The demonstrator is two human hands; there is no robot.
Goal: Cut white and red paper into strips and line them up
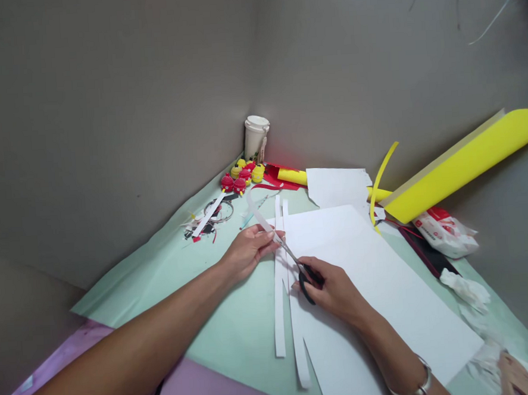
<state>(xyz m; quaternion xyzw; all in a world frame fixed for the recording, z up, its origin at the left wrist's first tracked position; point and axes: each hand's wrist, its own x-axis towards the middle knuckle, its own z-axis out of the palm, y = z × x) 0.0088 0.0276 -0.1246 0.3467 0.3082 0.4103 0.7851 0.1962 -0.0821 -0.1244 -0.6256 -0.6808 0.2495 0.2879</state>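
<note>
My left hand (246,253) pinches a thin curled paper strip (258,213), white on its near face and red toward its far end. In my right hand (336,285) is a pair of scissors (305,283) with black handles, its blades reaching to the strip beside my left fingertips. Whether the blades are closed on the strip I cannot make out. Below my hands, a long white paper strip (279,316) and a second white strip (300,350) lie on the pale green sheet (227,319). A large white sheet (386,291) lies under my right hand and forearm.
Red and yellow round ornaments (239,186) sit near a white lidded cup (256,135) in the corner. Scraps and a ring (224,210) lie at left. A yellow sheet (459,167) leans at right, above a tissue pack (447,234). Grey walls close off the back.
</note>
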